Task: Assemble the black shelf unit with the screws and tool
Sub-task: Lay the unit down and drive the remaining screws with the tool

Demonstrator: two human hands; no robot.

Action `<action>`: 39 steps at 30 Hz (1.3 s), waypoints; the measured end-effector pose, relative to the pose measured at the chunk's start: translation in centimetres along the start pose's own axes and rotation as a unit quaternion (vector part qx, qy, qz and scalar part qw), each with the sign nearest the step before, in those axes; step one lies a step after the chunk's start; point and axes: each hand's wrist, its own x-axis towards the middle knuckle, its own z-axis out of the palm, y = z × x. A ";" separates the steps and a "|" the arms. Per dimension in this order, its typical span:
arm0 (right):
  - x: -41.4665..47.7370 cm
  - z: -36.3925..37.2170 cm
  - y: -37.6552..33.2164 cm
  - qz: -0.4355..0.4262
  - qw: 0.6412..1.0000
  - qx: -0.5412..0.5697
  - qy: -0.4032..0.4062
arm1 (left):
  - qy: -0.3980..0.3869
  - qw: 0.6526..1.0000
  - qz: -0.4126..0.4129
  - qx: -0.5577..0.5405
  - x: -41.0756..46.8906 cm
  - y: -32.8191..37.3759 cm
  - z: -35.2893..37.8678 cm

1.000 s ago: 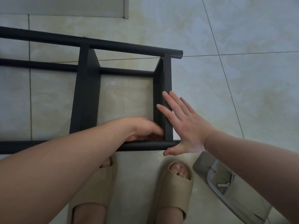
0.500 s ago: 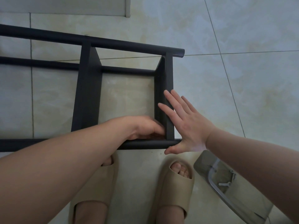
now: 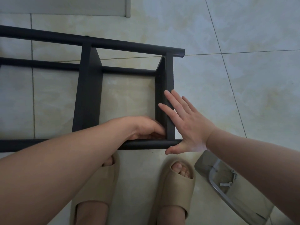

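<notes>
The black shelf unit (image 3: 87, 98) lies on its side on the tiled floor, its round rails running left to right and two flat cross panels between them. My right hand (image 3: 188, 125) lies flat with straight fingers against the outer face of the right panel (image 3: 168, 75), thumb by the near rail's end. My left hand (image 3: 146, 127) reaches inside the frame to the corner where that panel meets the near rail (image 3: 146, 144); its fingers are curled there and their tips are hidden, so whatever they hold cannot be seen.
A clear plastic bag (image 3: 227, 181) with small metal screws and a light tool lies on the floor at the right, partly under my right forearm. My two feet in beige slippers (image 3: 175, 189) stand just before the near rail. A pale board (image 3: 65, 5) lies at the top edge.
Both hands stay at the same corner and panel. The view has shifted slightly; my left hand's fingers have moved a little at the joint.
</notes>
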 end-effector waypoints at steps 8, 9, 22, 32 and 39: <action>0.0 0.1 0.0 -0.004 1.000 0.001 0.008 | -0.014 0.999 -0.027 0.009 -0.4 0.3 0.0; 0.1 0.1 0.0 -0.004 1.000 0.002 0.009 | -0.003 1.000 -0.020 0.018 -0.4 0.3 0.1; 0.0 0.1 0.0 -0.002 1.000 0.003 0.007 | 0.013 1.000 -0.002 0.015 -0.3 0.2 0.1; 0.0 0.2 0.1 -0.005 1.000 -0.004 0.016 | 0.001 1.000 -0.003 -0.009 -0.4 0.2 0.0; 0.0 0.2 0.0 -0.002 1.000 -0.008 0.013 | 0.023 0.998 0.014 0.048 -0.4 0.2 0.2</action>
